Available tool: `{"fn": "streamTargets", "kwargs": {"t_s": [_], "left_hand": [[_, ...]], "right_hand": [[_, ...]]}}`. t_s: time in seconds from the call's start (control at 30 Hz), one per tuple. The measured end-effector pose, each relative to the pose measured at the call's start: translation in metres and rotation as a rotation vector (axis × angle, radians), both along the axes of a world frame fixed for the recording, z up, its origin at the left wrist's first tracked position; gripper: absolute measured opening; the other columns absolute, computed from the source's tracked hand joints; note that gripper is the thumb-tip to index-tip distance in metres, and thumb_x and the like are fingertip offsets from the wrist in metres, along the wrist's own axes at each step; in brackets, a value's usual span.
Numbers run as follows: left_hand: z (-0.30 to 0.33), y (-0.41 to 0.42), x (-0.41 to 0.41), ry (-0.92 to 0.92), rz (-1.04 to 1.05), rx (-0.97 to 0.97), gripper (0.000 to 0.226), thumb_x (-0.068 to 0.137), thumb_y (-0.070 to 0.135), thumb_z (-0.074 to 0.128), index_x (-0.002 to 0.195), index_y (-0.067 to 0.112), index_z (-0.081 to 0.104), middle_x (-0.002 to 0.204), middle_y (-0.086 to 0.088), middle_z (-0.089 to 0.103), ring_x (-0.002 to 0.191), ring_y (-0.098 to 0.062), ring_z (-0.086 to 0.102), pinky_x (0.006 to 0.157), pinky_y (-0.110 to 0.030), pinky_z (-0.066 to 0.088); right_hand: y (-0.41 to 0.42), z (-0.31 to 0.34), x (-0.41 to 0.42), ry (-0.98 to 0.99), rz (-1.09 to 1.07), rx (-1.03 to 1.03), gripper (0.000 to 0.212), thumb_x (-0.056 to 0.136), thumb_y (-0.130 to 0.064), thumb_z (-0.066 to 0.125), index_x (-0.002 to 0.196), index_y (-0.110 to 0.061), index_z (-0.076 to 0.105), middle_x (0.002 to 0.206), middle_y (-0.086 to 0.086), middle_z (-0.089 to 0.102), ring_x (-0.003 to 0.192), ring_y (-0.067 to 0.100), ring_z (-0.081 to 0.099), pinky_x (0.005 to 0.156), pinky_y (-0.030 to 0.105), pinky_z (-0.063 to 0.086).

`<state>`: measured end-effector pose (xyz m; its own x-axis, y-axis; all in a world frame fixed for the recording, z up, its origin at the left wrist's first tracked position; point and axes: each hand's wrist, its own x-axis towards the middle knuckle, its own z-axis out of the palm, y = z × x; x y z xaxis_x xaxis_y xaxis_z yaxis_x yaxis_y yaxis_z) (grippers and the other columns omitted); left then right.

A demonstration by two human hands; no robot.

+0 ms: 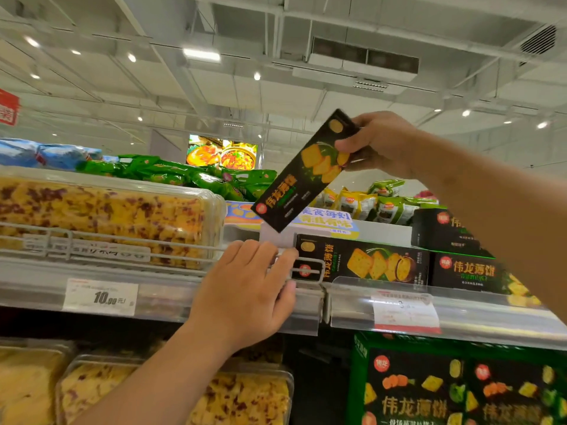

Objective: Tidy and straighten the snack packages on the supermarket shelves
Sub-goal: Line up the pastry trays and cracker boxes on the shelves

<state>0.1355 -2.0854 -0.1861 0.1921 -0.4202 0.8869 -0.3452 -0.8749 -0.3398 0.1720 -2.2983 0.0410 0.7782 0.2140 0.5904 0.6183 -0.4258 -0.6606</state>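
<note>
- So the black cracker box (302, 176) is up in the air right now, tilted on a diagonal with its low end hanging just above the shelf (171, 289), over the gap beside the row of matching boxes (362, 262).
- Right hand (380, 142) has it by the top end, thumb across the front and the other fingers curled round behind. Solid grip from what I can see.
- Left hand (248, 296) is down at the shelf edge with its fingers (270, 256) hooked over the wire rail (129, 240), right next to the end of the box lying flat there. Looks like it's gripping the rail to steady or shift it, though I can't tell how hard it's holding.
- My read: this is the put-it-back step. One box got pulled out and is about to be squared up with its mates.
- Next move probably calls for levelling the box out, turning it to match the ones lying lengthwise, then sliding it in behind the rail without knocking the price tag (405, 311) holder.
- The left hand may need to get out of the way first, it's sitting right by the landing spot.
- Further out: a clear tub of yellow cake (101, 210) to the left, green bags (184, 176) stacked behind, and a big green carton (460, 384) on the shelf below.
</note>
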Motion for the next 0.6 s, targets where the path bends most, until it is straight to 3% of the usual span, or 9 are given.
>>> {"fn": "streamTargets", "kwargs": {"t_s": [0.1, 0.17, 0.23, 0.33, 0.4, 0.5, 0.6], "left_hand": [[0.0, 0.0, 0.001, 0.001, 0.003, 0.006, 0.041, 0.09, 0.035, 0.047, 0.12, 0.01, 0.061, 0.095, -0.007, 0.06, 0.085, -0.029, 0.055, 0.076, -0.042, 0.045], [0.0, 0.001, 0.001, 0.0, 0.005, 0.003, 0.041, 0.09, 0.034, 0.046, 0.12, 0.01, 0.061, 0.095, -0.007, 0.06, 0.085, -0.03, 0.055, 0.077, -0.043, 0.045], [0.0, 0.0, 0.001, -0.002, 0.013, -0.001, 0.041, 0.09, 0.034, 0.046, 0.119, 0.011, 0.061, 0.094, -0.007, 0.06, 0.084, -0.03, 0.055, 0.077, -0.043, 0.045], [0.0, -0.001, 0.0, 0.006, 0.022, 0.001, 0.041, 0.089, 0.034, 0.047, 0.12, 0.011, 0.06, 0.094, -0.007, 0.059, 0.084, -0.029, 0.054, 0.077, -0.043, 0.045], [0.0, -0.001, -0.001, 0.021, 0.03, 0.0, 0.042, 0.089, 0.034, 0.046, 0.12, 0.011, 0.06, 0.094, -0.007, 0.059, 0.085, -0.029, 0.055, 0.077, -0.043, 0.045], [0.0, -0.002, -0.002, 0.037, 0.038, -0.002, 0.042, 0.089, 0.034, 0.046, 0.12, 0.01, 0.06, 0.095, -0.007, 0.059, 0.085, -0.029, 0.054, 0.077, -0.043, 0.045], [0.001, -0.002, -0.002, 0.036, 0.04, -0.006, 0.042, 0.089, 0.034, 0.046, 0.12, 0.01, 0.06, 0.095, -0.007, 0.059, 0.085, -0.029, 0.054, 0.077, -0.043, 0.045]], "right_hand": [[-0.04, -0.006, -0.003, -0.022, -0.118, -0.019, 0.031, 0.077, -0.018, 0.076, 0.106, -0.012, 0.066, 0.094, 0.005, 0.076, 0.094, 0.022, 0.07, 0.092, 0.04, 0.05], [-0.06, -0.015, -0.006, 0.009, -0.158, -0.035, 0.047, 0.068, -0.028, 0.076, 0.11, -0.01, 0.065, 0.098, 0.006, 0.074, 0.094, 0.021, 0.067, 0.088, 0.038, 0.046], [-0.073, -0.025, -0.009, 0.045, -0.179, -0.11, 0.05, 0.066, -0.032, 0.075, 0.112, -0.016, 0.063, 0.102, 0.004, 0.071, 0.096, 0.022, 0.063, 0.087, 0.039, 0.044], [-0.085, -0.03, -0.013, 0.085, -0.225, -0.333, 0.055, 0.061, -0.026, 0.081, 0.112, -0.028, 0.06, 0.11, 0.002, 0.067, 0.105, 0.025, 0.06, 0.097, 0.044, 0.044], [-0.085, -0.027, -0.014, 0.099, -0.335, -0.515, 0.055, 0.06, -0.025, 0.086, 0.109, -0.031, 0.059, 0.106, -0.003, 0.064, 0.099, 0.02, 0.059, 0.086, 0.04, 0.046], [-0.073, -0.024, -0.012, 0.128, -0.488, -0.842, 0.039, 0.069, -0.034, 0.083, 0.101, -0.031, 0.061, 0.101, -0.009, 0.063, 0.092, 0.01, 0.054, 0.071, 0.031, 0.039], [-0.059, -0.028, -0.006, 0.177, -0.524, -1.048, 0.038, 0.077, -0.04, 0.078, 0.109, -0.027, 0.064, 0.104, -0.006, 0.064, 0.098, 0.016, 0.057, 0.086, 0.038, 0.043]]}}
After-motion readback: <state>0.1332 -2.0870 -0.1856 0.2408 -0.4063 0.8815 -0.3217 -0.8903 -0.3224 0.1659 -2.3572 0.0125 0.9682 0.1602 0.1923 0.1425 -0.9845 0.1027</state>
